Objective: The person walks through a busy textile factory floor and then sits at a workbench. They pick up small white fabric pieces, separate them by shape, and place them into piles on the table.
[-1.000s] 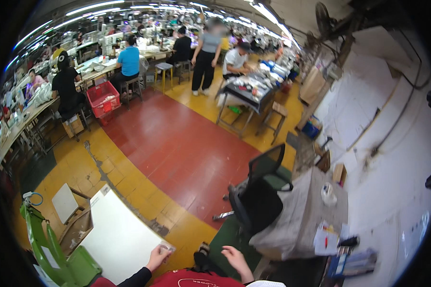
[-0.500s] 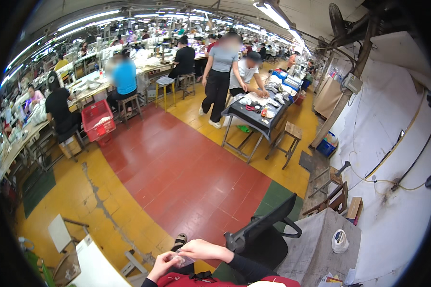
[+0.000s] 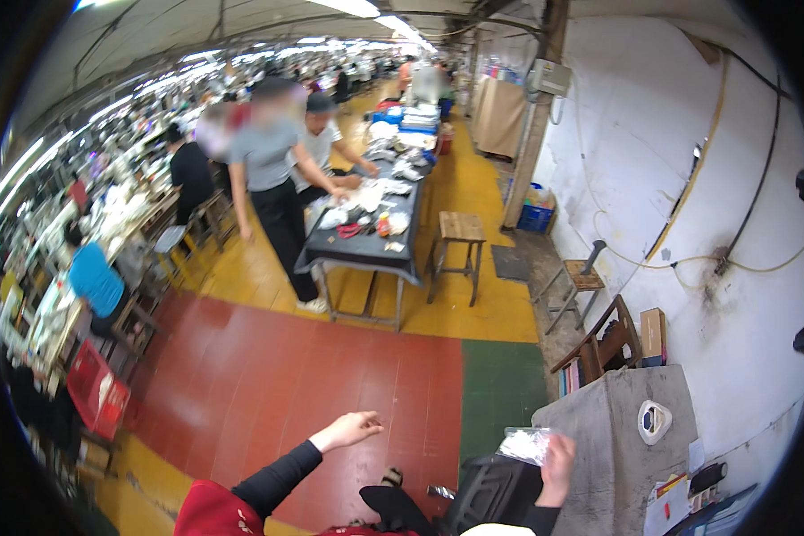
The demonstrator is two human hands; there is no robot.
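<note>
My right hand (image 3: 557, 466) is closed on the edge of a small clear plastic bag (image 3: 525, 445) with something white inside; what it is exactly is too small to make out. The bag is above the black chair (image 3: 489, 497), close to the near edge of a grey-covered table (image 3: 590, 418). Over the red floor, my left hand (image 3: 352, 431) reaches forward with its fingers loosely stretched, holding nothing. A white ring-shaped object, like a roll (image 3: 654, 422), lies on the grey-covered table.
Ahead, a person in a grey shirt (image 3: 272, 152) stands beside a dark-topped table (image 3: 366, 255) strewn with white pieces; another person sits behind it. A wooden stool (image 3: 460, 234) stands to its right. A red crate (image 3: 98, 389) is at left. Papers (image 3: 673, 502) lie at lower right.
The view has swung right. My hands, together around the small bag before, are now apart: the right carries the bag toward the grey-covered table, and the left has let go.
</note>
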